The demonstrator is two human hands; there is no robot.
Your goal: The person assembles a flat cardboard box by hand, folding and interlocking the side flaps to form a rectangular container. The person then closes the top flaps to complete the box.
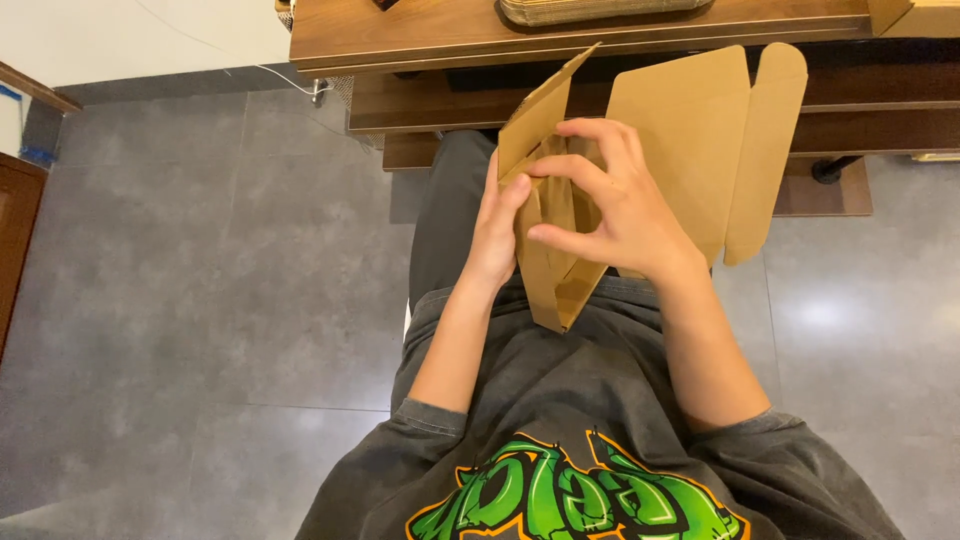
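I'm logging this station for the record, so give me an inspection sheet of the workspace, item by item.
Surface: wooden bench, brown, with lower shelves; grey tiled floor.
Job's things: brown cardboard box blank, partly folded, lid flap standing open, held over the lap.
Clutter: a flat stack on the bench top, cut off by the frame.
Hands: left hand flat against the box's side; right hand pressing a folded panel inward.
Cables: thin white cable along the wall to the bench.
Surroundings: white wall, dark wooden furniture at left.
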